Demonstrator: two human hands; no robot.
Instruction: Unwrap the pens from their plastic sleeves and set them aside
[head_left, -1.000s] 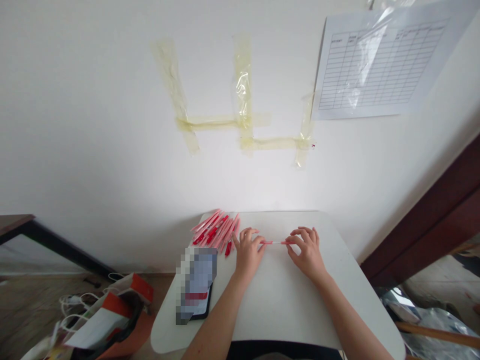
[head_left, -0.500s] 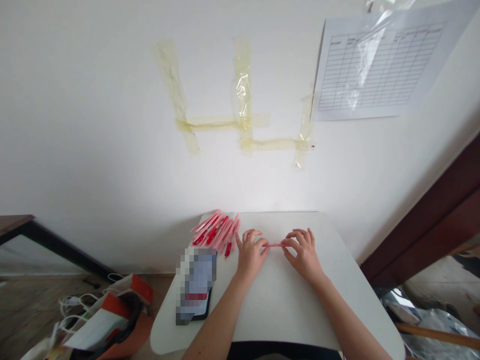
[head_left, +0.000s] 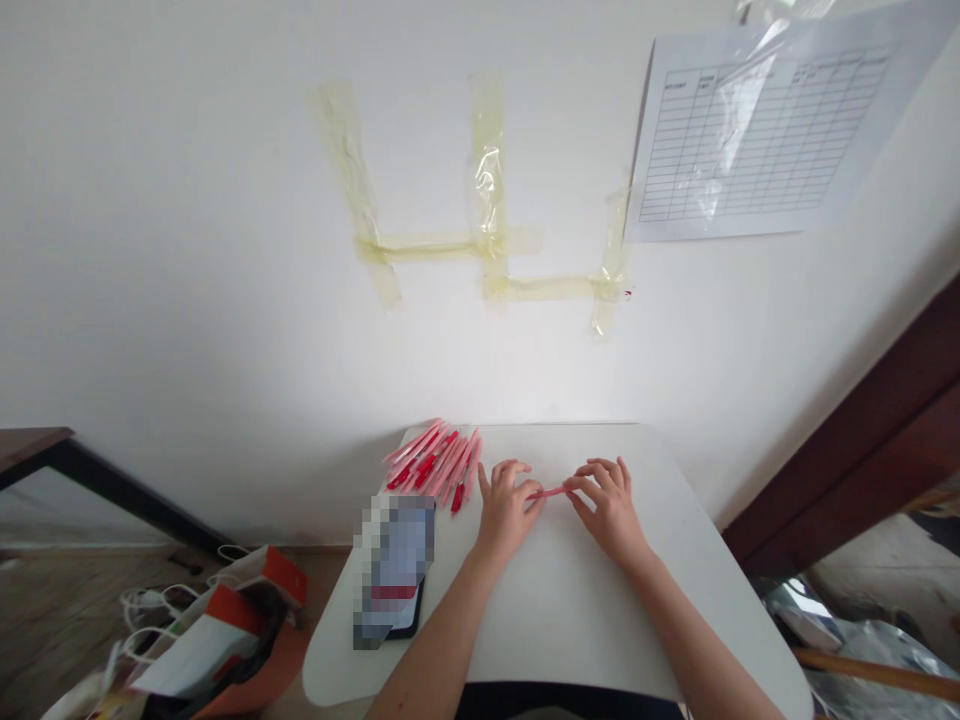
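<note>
A thin pink-red pen (head_left: 553,491) is held roughly level above the white table (head_left: 559,610). My left hand (head_left: 508,505) pinches its left end between thumb and forefinger, the other fingers raised. At the opposite end, the thumb and forefinger of my right hand (head_left: 607,503) are closed on the same pen, its other fingers lifted and spread. The pen's two ends are hidden by my fingertips. Just left of my left hand lies a heap of similar pink pens (head_left: 442,465), several with bright red caps.
A phone (head_left: 401,570), partly pixelated, lies on the table's left side. The wall behind carries yellowed tape (head_left: 427,247) and a printed sheet (head_left: 757,140). Bags and cables (head_left: 217,640) are on the floor at left, with a dark wooden frame (head_left: 855,470) at right.
The pen has tilted slightly, its left end now a little lower than its right. My left hand has shifted slightly right and down; both hands keep their pinch.
</note>
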